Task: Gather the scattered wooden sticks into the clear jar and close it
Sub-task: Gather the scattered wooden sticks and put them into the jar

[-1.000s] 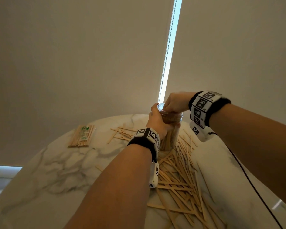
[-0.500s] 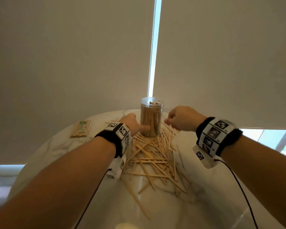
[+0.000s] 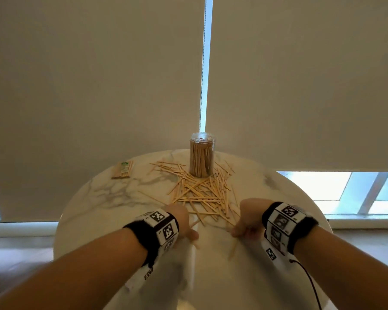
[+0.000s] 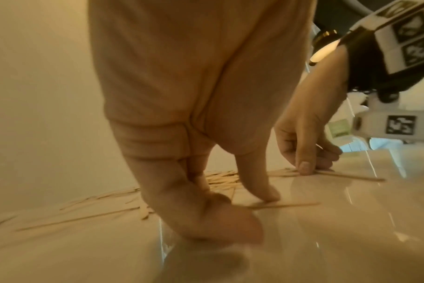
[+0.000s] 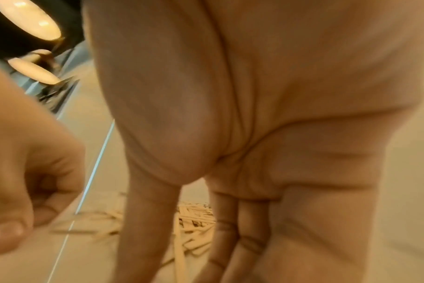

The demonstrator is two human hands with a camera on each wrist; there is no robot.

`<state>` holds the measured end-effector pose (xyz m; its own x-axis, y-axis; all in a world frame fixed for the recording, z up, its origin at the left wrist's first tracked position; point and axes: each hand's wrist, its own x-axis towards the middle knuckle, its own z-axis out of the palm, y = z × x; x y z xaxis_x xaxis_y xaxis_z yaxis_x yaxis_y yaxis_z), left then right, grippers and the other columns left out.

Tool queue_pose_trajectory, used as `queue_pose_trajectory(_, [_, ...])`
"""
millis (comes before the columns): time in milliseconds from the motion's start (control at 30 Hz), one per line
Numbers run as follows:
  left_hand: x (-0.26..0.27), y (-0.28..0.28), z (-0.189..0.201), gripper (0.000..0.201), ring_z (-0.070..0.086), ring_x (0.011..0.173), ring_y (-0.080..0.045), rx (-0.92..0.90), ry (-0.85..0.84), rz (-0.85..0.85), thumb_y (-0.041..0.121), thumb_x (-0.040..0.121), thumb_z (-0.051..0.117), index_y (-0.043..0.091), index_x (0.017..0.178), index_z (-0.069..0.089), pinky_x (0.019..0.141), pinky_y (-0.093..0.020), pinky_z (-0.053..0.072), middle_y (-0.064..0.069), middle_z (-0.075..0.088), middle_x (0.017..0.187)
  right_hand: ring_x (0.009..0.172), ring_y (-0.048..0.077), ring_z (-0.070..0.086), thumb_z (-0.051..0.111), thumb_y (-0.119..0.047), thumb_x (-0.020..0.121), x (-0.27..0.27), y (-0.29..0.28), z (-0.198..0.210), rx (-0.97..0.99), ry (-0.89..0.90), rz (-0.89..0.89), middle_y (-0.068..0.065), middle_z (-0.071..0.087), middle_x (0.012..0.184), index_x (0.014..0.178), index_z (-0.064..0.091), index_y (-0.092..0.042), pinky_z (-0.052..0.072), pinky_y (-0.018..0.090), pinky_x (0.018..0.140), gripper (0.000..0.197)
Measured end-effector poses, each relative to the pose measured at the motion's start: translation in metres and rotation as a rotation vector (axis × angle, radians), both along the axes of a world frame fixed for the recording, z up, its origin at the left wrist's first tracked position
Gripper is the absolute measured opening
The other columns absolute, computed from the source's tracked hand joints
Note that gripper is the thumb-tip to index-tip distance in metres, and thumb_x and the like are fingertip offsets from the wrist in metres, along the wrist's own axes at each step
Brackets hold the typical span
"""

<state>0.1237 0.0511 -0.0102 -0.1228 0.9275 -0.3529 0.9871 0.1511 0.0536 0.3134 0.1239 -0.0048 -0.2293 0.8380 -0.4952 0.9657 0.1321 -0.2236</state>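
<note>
Both my hands are down at the near edge of the stick pile, the jar far off at 12 o'clock.

My left hand (image 3: 181, 221) has thumb and forefinger down on a single stick (image 4: 286, 205), pinching at it on the marble table (image 3: 103, 198). My right hand (image 3: 248, 217) curls its fingers around another stick (image 4: 346, 175) at its 6 o'clock. The scattered wooden sticks (image 3: 202, 193) fan out from 11 to 1 o'clock of my hands. The clear jar (image 3: 201, 154), packed with upright sticks, stands beyond the pile, well apart from both hands.
</note>
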Motion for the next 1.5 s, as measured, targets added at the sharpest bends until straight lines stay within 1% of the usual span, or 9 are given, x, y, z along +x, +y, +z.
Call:
queue_pose_trajectory(167, [0.0,-0.012,0.006,0.036,0.064,0.112,-0.024,-0.013,0.153,-0.038,0.028,0.096,0.059,0.002,0.121,0.066,0.088,-0.031,0.052,-0.01,0.062,0.101,0.044,0.01,0.062,0.072,-0.013,0.086,0.006,-0.008,-0.003,0.011,0.006,-0.054,-0.001,0.067,0.052,0.066,0.066,-0.009,0.055,0.021,0.055,0.021])
queue_pose_trajectory(333, [-0.024,-0.023,0.001,0.028,0.063,0.101,-0.023,0.051,0.026,0.081,0.03,0.098,0.053,0.007,0.111,0.062,0.076,-0.027,0.047,-0.01,0.065,0.109,0.041,0.013,0.061,0.063,-0.008,0.086,0.019,-0.021,0.006,0.055,0.114,-0.149,0.002,0.064,0.05,0.066,0.065,-0.007,0.052,0.019,0.049,0.02])
queue_pose_trajectory(533, [-0.03,-0.015,-0.004,0.02,0.043,0.052,-0.015,0.239,-1.023,0.488,0.003,0.099,0.04,0.008,0.083,0.052,0.043,-0.021,0.036,-0.007,0.048,0.065,0.07,0.013,0.068,0.07,-0.014,0.089,-0.014,-0.024,0.021,0.087,0.621,-0.009,0.007,0.078,0.087,0.094,0.074,-0.004,0.06,0.025,0.069,0.012])
queue_pose_trajectory(667, [-0.005,-0.005,-0.001,0.039,0.03,0.051,-0.01,0.255,-1.266,0.46,0.042,0.105,0.035,0.013,0.09,0.056,0.042,-0.021,0.026,0.0,0.039,0.065,0.06,0.01,0.063,0.066,-0.012,0.09,-0.054,-0.024,0.022,0.126,0.799,0.039,0.006,0.076,0.083,0.094,0.075,-0.004,0.053,0.021,0.057,0.012])
queue_pose_trajectory(767, [-0.007,0.006,-0.005,0.062,0.035,0.056,-0.012,0.313,-1.208,0.399,0.061,0.101,0.027,0.01,0.101,0.063,0.048,-0.024,0.03,-0.001,0.048,0.073,0.06,0.011,0.058,0.062,-0.011,0.091,-0.073,-0.017,0.023,0.206,0.811,0.07,0.008,0.071,0.077,0.089,0.076,-0.009,0.05,0.021,0.053,0.014])
queue_pose_trajectory(933, [-0.039,0.023,-0.009,0.041,0.047,0.057,-0.02,0.405,-0.952,0.327,0.036,0.107,0.034,0.009,0.096,0.062,0.051,-0.028,0.037,-0.001,0.048,0.068,0.066,0.011,0.06,0.063,-0.025,0.095,-0.075,0.014,0.026,0.052,0.859,-0.02,0.008,0.074,0.09,0.099,0.075,-0.011,0.052,0.025,0.062,0.019])
queue_pose_trajectory(1100, [-0.093,0.043,-0.012,0.034,0.059,0.115,-0.035,0.395,-0.441,0.349,0.006,0.102,0.034,-0.001,0.124,0.058,0.094,-0.039,0.047,-0.019,0.061,0.125,0.108,0.024,0.061,0.04,-0.062,0.098,-0.066,0.045,0.018,0.311,-0.025,-0.029,0.012,0.063,0.128,0.127,0.061,-0.002,0.048,0.035,0.094,0.069])
queue_pose_trajectory(1233, [-0.122,0.059,-0.012,0.051,0.056,0.122,-0.029,0.305,-0.088,0.319,0.04,0.107,0.033,0.002,0.134,0.052,0.097,-0.034,0.044,-0.015,0.057,0.135,0.129,0.027,0.053,0.029,-0.083,0.087,-0.068,0.056,0.009,0.189,-0.255,0.062,0.012,0.057,0.14,0.136,0.056,-0.005,0.041,0.037,0.104,0.096])
queue_pose_trajectory(1500, [-0.086,0.112,-0.031,0.069,0.06,0.113,-0.025,0.271,-0.06,0.184,0.064,0.093,0.048,0.008,0.131,0.056,0.088,-0.031,0.044,-0.01,0.065,0.124,0.097,0.022,0.058,0.069,-0.062,0.082,-0.098,0.07,-0.003,0.206,-0.136,0.153,0.006,0.063,0.109,0.122,0.063,-0.007,0.05,0.032,0.085,0.068])
